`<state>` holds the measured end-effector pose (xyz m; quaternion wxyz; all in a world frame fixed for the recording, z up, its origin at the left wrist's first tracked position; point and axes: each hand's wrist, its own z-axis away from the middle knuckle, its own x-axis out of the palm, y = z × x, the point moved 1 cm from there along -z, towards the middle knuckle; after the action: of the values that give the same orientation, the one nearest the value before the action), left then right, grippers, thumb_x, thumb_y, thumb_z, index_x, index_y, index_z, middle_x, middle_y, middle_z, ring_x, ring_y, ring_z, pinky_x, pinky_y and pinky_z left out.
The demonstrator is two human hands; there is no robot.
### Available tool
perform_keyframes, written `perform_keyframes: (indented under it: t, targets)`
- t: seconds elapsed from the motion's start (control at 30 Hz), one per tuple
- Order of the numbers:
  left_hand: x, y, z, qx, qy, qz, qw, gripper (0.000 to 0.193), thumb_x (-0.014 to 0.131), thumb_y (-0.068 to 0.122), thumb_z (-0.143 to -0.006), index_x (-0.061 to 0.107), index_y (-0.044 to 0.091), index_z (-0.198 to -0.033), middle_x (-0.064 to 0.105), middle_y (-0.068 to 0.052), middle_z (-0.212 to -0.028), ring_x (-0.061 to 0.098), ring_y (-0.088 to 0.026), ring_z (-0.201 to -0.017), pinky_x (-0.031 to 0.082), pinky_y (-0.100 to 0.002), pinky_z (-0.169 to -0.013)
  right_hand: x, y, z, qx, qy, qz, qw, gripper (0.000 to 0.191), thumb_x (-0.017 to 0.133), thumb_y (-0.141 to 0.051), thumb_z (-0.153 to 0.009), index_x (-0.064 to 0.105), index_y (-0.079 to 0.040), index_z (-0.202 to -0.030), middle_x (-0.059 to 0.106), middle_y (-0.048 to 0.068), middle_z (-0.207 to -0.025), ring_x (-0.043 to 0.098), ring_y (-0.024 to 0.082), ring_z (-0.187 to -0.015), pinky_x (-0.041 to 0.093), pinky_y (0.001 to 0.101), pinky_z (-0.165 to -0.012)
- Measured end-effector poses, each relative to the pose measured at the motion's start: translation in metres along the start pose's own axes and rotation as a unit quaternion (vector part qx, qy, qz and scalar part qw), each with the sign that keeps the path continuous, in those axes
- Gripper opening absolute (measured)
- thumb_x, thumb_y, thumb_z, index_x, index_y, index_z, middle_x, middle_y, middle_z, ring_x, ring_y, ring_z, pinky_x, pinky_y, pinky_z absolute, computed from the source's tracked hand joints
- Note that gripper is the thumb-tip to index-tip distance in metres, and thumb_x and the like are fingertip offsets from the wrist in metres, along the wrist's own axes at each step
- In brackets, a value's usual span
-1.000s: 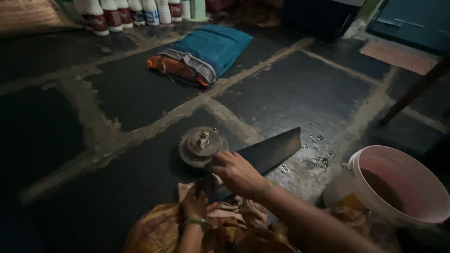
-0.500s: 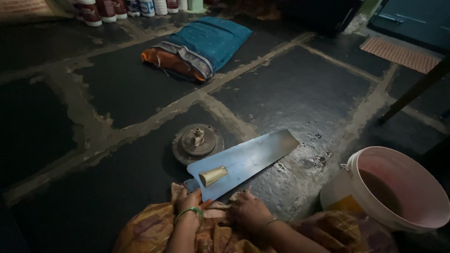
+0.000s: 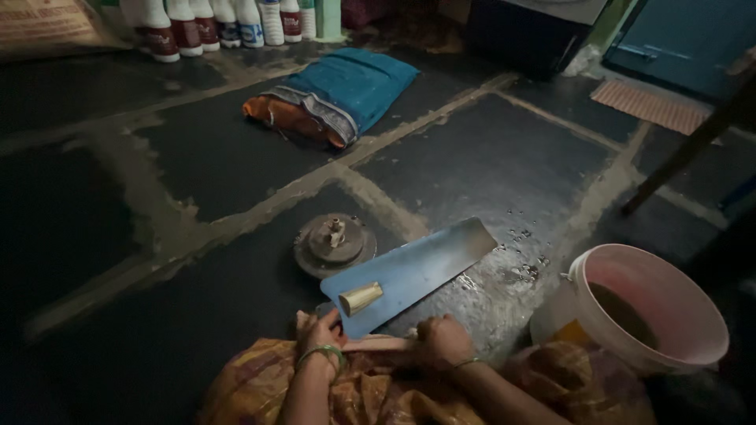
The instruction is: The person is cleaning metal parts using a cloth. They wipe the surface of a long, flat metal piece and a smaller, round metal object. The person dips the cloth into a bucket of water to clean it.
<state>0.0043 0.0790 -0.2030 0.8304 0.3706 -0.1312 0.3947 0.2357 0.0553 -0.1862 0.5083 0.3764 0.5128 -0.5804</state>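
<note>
Bottles [image 3: 228, 24] cut off at top edge

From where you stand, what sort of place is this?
Probably a home floor used as a work spot: dark stone-slab floor, plastic bottles lined along the wall, folded blue cloth, and a pink bucket beside the seated person.

Green bangle on left hand [image 3: 321, 340], thin bangle on right hand [image 3: 443, 341], orange patterned garment [image 3: 370, 393]

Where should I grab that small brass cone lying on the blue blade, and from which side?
Pinch the brass cone across its wider end, coming from above. It lies on its side on the flat blue blade, apart from both hands, so its top is free. The left hand is nearest; the right hand rests on the wooden base. It may roll, so close gently.
</note>
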Motion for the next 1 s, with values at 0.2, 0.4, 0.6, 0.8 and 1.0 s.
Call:
perform_keyframes:
  t: [0.2,0.4,0.6,0.8,1.0]
  targets:
    - [0.007,0.011,0.014,-0.007,-0.087,0.104,0.991,0.076,0.069,0.031,-0.096,0.035,0.005,-0.158,0.046,-0.014,-0.135,0.046,-0.027,-0.101,0.046,-0.039,-0.076,-0.046,0.013,0.019,0.076,-0.016,-0.093,0.993,0.029,0.084,-0.032,-0.069,0.078,-0.011,-0.088,0.077,0.015,-0.089,0.075,0.030,-0.084,0.059,0.0424,-0.077]
    - [0.017,0.026,0.035,0.022,0.020,0.088,0.996,0.082,0.067,0.033,-0.096,0.025,0.004,-0.160,0.020,-0.014,-0.166,0.047,-0.035,-0.136,0.051,-0.043,-0.096,-0.108,0.037,0.026,0.171,0.042,-0.195,0.965,0.017,0.084,-0.018,-0.073,0.080,-0.006,-0.084,0.077,0.014,-0.079,0.075,0.025,-0.074,0.059,0.0394,-0.069]
    - [0.028,0.032,0.055,0.017,-0.031,0.160,0.987,0.086,0.066,0.034,-0.101,0.015,0.001,-0.162,0.013,-0.017,-0.171,0.037,-0.035,-0.149,0.045,-0.046,-0.113,-0.170,0.077,0.026,0.146,0.096,-0.286,0.942,0.018,0.065,0.000,-0.081,0.078,0.000,-0.094,0.078,0.016,-0.081,0.075,0.025,-0.071,0.062,0.0402,-0.067]
    - [0.029,0.047,0.107,0.053,-0.021,0.037,0.998,0.068,0.059,0.022,-0.099,0.030,0.023,-0.161,0.038,-0.009,-0.164,0.045,-0.029,-0.145,0.046,-0.053,-0.110,-0.239,0.085,0.055,0.211,0.172,-0.422,0.864,0.025,0.068,-0.002,-0.086,0.075,0.003,-0.109,0.076,0.018,-0.100,0.073,0.026,-0.085,0.063,0.0351,-0.077]
    - [0.020,0.052,0.135,0.117,-0.063,-0.132,0.982,0.056,0.053,0.018,-0.103,0.040,0.020,-0.158,0.048,-0.012,-0.157,0.051,-0.028,-0.140,0.050,-0.051,-0.099,-0.321,0.073,0.091,0.167,0.247,-0.482,0.824,0.015,0.066,-0.004,-0.089,0.073,0.001,-0.102,0.069,0.015,-0.089,0.068,0.024,-0.074,0.058,0.0371,-0.065]
